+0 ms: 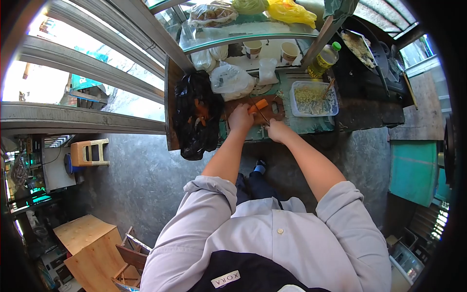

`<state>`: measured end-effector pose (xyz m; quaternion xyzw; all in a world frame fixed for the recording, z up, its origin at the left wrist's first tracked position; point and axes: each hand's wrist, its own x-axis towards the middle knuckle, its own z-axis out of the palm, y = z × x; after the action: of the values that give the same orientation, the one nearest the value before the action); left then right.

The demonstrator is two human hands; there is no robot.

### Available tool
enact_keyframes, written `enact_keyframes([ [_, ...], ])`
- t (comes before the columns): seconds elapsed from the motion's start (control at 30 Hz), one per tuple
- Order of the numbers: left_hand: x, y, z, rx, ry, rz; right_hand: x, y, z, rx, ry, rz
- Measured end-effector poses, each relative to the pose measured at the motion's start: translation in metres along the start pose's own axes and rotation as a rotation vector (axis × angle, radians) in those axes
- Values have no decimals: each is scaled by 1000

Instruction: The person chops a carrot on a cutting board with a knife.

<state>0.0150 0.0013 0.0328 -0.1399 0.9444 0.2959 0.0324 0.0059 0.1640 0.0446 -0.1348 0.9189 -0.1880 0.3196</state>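
The left hand (241,118) lies on the board (278,110) with its fingers closed around the near end of a carrot (260,104), which rests on the wood and points away from the person. The right hand (277,130) is just beside it, fingers wrapped round the handle of a knife (263,117) whose thin blade angles in towards the carrot. Whether the edge touches it is too small to tell. To cut well here, it seems wise to curl the left fingertips back from the blade, press the carrot flat so it cannot roll, and bring the knife straight down well clear of the knuckles. The hands sit very close, so a slip is the main risk. To the left, a black bag (197,117) lies open on the counter (311,127) with orange scraps in it. To the right, a clear tub (295,108) holds pale shreds and a pair of sticks. Behind stand two paper cups (253,48), contents unseen, knotted clear bags (231,80), and a bottle (323,59) with a green cap.
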Motion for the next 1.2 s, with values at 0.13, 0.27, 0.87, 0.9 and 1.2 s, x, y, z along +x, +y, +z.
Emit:
enact_keyframes([
  [0.13,-3,0,1,-3,2,-20,-2,8,22,33,45,-15],
  [0.27,-3,-6,7,18,-12,-9,-6,5,26,19,41,7],
  [0.87,-4,-40,13,-270,92,173,-7,52,12,196,340,-179],
  [0.9,-3,-40,13,-267,73,144,-8,53,13,195,339,-177],
  [1.2,-5,-39,14,-283,177,155,-21,30,48,408,305,-77],
])
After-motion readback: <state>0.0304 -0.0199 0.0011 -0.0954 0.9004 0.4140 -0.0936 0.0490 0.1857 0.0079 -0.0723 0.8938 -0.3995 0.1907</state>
